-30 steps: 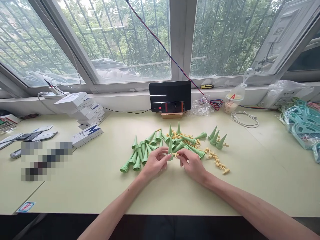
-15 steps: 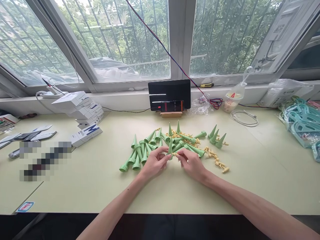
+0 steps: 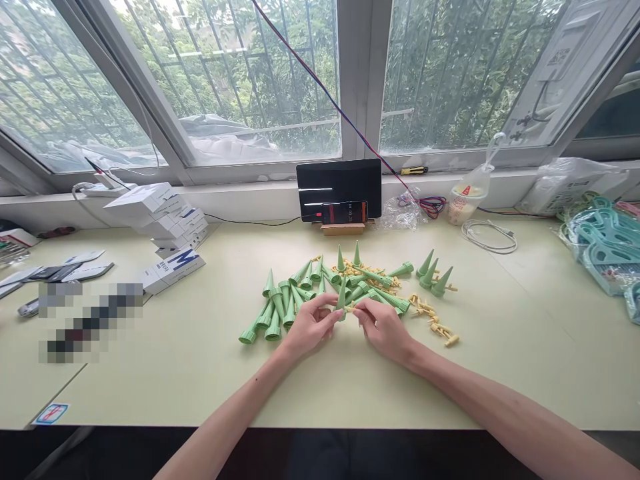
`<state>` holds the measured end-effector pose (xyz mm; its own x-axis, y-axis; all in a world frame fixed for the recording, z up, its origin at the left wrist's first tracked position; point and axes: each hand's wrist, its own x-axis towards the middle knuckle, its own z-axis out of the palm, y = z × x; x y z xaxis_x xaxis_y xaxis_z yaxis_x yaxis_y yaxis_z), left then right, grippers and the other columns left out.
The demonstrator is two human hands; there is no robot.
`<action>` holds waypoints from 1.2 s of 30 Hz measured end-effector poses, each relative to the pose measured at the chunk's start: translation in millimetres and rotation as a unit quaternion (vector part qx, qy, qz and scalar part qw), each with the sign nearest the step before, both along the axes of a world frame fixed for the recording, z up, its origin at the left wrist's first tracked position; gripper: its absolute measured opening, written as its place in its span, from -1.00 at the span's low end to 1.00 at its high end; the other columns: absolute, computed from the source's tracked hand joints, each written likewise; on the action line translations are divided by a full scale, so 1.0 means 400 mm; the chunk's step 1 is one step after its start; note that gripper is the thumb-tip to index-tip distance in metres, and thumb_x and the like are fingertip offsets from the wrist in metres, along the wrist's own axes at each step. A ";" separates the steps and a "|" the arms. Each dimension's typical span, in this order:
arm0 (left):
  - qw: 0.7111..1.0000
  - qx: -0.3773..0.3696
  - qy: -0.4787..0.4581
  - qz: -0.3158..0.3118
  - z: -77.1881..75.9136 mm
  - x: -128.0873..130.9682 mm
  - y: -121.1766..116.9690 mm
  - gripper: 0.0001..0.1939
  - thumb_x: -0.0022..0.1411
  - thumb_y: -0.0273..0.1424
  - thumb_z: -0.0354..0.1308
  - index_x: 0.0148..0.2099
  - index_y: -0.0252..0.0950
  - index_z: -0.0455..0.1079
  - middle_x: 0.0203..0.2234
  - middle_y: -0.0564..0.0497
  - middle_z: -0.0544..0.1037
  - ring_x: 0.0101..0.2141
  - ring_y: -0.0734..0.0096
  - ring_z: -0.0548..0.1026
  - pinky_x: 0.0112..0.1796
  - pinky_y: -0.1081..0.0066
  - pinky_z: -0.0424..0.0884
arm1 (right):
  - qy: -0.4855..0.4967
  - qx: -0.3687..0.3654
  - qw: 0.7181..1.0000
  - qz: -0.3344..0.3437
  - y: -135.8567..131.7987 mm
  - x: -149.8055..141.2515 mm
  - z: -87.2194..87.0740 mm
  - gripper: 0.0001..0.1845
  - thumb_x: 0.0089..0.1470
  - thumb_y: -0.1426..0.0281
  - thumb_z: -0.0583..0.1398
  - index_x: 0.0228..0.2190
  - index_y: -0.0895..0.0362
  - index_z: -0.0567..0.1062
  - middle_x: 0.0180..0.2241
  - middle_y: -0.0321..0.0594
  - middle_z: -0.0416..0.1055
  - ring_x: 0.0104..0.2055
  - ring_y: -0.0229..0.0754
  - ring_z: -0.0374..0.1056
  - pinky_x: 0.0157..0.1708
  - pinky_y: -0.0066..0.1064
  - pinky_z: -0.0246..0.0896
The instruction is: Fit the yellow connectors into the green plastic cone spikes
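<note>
Pinched in my left hand [image 3: 314,323] is a green plastic plant-watering spike [image 3: 342,293], held with its tip up. My right hand [image 3: 381,327] grips a small yellow valve [image 3: 350,309] between thumb and fingertips, at the spike's side near its base. How deep the valve sits in the spike is too small to tell. Behind my hands lies a pile of green spikes [image 3: 278,303] with yellow valves among them. More loose yellow valves [image 3: 441,331] lie right of my right hand. Several upright spikes [image 3: 441,283] stand beyond those, with yellow valves at their sides.
A phone [image 3: 345,213] leans on a black screen [image 3: 339,180] at the back. White boxes [image 3: 173,270] are stacked at the left. Far right are turquoise plastic hangers [image 3: 607,240]. A bagged cup [image 3: 465,200] and a coiled white cable [image 3: 489,237] lie nearer the window.
Both hands stay almost in place. The spike in my left hand has tilted very slightly to the right; the pile is unchanged.
</note>
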<state>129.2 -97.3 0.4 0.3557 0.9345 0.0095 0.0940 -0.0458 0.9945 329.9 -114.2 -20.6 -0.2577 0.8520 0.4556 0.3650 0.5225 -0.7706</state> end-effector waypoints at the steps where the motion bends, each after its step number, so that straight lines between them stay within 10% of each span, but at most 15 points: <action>1: 1.000 0.001 0.001 -0.002 0.000 0.000 0.000 -0.63 0.21 -0.17 0.28 -0.05 -0.31 0.40 -0.63 0.18 0.36 -0.70 0.62 0.28 -0.65 0.56 0.28 | -0.001 -0.001 1.000 0.001 0.000 0.000 0.000 -0.69 0.37 0.30 0.02 -0.42 0.09 0.36 -0.54 -0.29 0.33 -0.54 -0.23 0.21 -0.48 -0.38 0.14; 15: 1.000 0.011 0.010 0.003 0.000 0.000 0.000 -0.61 0.20 -0.13 0.29 -0.07 -0.30 0.41 -0.42 0.04 0.50 -0.66 0.62 0.33 -0.64 0.55 0.29 | -0.006 -0.004 1.000 -0.008 0.000 -0.005 0.006 -0.59 0.41 0.27 -0.04 -0.50 0.08 0.29 -0.56 -0.31 0.29 -0.54 -0.25 0.19 -0.47 -0.37 0.13; 23: 1.000 0.014 -0.002 0.014 -0.007 0.001 0.006 -0.61 0.24 -0.13 0.25 -0.03 -0.30 0.38 -0.32 0.00 0.52 -0.65 0.63 0.32 -0.66 0.55 0.29 | 0.010 -0.004 1.000 -0.028 -0.003 -0.010 0.004 -0.75 0.35 0.26 0.08 -0.07 0.13 0.42 -0.35 -0.18 0.48 -0.45 -0.20 0.34 -0.44 -0.37 0.25; 36: 0.998 0.041 0.045 0.001 -0.001 -0.003 -0.002 -0.68 0.25 -0.17 0.25 -0.06 -0.27 0.39 -0.53 0.12 0.41 -0.64 0.58 0.32 -0.58 0.53 0.28 | -0.004 0.019 1.000 -0.006 -0.002 -0.007 0.005 -0.68 0.38 0.27 0.02 -0.34 0.11 0.45 -0.44 -0.20 0.43 -0.44 -0.18 0.29 -0.41 -0.34 0.22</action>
<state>128.1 -98.3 0.0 0.3571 0.9325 0.0542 0.1821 -0.1264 0.9751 327.2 -114.9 -18.6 -0.2518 0.8375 0.4850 0.3780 0.5465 -0.7473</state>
